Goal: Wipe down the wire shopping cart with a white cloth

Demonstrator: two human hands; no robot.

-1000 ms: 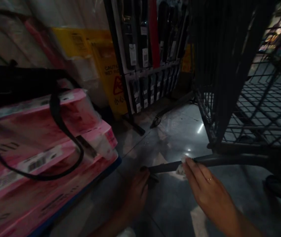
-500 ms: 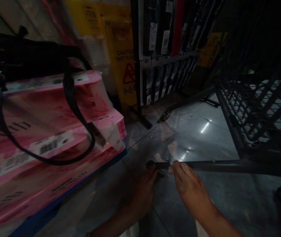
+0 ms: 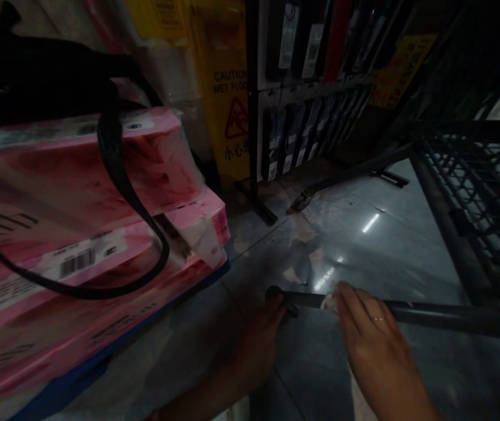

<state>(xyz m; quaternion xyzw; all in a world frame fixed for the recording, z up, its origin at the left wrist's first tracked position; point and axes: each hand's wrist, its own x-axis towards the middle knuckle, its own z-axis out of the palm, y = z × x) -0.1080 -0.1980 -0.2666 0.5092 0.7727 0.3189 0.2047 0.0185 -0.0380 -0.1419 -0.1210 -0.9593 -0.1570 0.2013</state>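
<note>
A dark metal bar point(image 3: 306, 299), the low leg of a shopping cart, runs across the floor just ahead of me. My left hand point(image 3: 264, 333) has its fingers closed at the bar's rounded end, by a small dark wheel point(image 3: 291, 310). Pressed to the bar farther right is my right hand point(image 3: 370, 330), with a ring on one finger. It pinches a crumpled white wipe point(image 3: 330, 302), of which only an edge shows past the fingertips. Whether it is cloth or paper I cannot tell.
Pink cartons point(image 3: 78, 169) are stacked at left on a blue base, with a black bag point(image 3: 48, 82) on top. Behind stand a yellow wet floor sign point(image 3: 226, 117) and a rack of packaged goods point(image 3: 306, 123). The cart's mesh basket point(image 3: 482, 193) is at right.
My right hand has slid right along the bar with the wipe, away from the left hand. The left hand stays at the bar's end. The view has shifted slightly.
</note>
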